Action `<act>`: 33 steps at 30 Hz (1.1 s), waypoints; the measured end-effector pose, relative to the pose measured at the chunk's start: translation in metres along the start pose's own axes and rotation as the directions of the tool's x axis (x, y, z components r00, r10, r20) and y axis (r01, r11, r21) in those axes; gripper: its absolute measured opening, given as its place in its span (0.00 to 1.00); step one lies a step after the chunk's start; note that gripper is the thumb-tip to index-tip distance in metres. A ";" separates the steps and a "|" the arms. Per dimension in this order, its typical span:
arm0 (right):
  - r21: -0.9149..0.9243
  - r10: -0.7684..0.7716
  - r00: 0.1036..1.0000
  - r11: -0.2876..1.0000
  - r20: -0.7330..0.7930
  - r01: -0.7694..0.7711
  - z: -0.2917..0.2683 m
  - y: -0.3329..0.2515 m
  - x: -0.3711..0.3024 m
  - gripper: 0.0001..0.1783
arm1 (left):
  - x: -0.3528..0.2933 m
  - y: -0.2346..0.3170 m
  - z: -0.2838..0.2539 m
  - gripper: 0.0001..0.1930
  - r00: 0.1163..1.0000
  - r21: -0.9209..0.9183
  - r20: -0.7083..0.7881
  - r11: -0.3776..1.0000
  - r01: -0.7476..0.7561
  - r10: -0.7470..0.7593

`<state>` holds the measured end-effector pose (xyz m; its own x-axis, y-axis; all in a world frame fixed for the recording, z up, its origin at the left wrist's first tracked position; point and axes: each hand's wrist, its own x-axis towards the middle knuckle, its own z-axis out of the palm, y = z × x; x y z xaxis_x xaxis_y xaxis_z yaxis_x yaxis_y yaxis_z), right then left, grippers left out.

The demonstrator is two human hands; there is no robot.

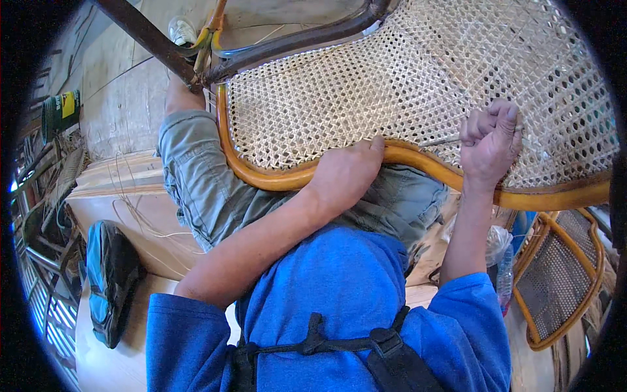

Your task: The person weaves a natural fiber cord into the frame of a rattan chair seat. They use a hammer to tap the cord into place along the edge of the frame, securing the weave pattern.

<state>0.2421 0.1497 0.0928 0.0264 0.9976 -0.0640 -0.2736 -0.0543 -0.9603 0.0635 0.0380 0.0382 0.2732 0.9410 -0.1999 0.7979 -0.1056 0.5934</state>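
A woven cane panel (353, 98) in an open hexagonal weave lies across my lap, bordered by a curved, orange-brown rattan frame (281, 179). It appears to be part of a chair. My left hand (346, 171) is closed over the near rail of this frame, its fingertips at the edge of the weave. Farther right, my right hand (491, 142) is closed in a fist above the panel. A thin strand (439, 141) runs from the frame's edge into that fist; whether it is cane or a slim tool I cannot tell.
Dark poles (147, 42) meet the frame at the upper left. A black and teal bag (108, 281) lies at the left, below a dark green container (62, 114). Another rattan piece with mesh (558, 277) and a clear plastic bottle (505, 271) stand at the right.
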 end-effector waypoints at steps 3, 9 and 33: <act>0.010 -0.014 1.000 1.000 0.000 0.014 0.000 -0.002 -0.002 0.22 | 0.001 0.001 -0.002 0.18 0.998 -0.009 0.045 0.999 0.034 -0.033; 0.017 0.001 0.997 1.000 -0.075 0.000 0.002 0.000 -0.001 0.23 | 0.002 0.000 0.000 0.18 0.996 -0.018 0.075 0.999 0.043 -0.041; 0.064 -0.023 0.999 0.998 -0.038 0.025 -0.003 0.003 -0.004 0.24 | 0.002 0.001 -0.003 0.17 0.995 -0.007 0.093 0.999 0.043 -0.042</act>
<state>0.2436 0.1455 0.0895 0.0693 0.9962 -0.0525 -0.3342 -0.0264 -0.9421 0.0627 0.0407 0.0406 0.2880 0.9105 -0.2968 0.8054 -0.0626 0.5894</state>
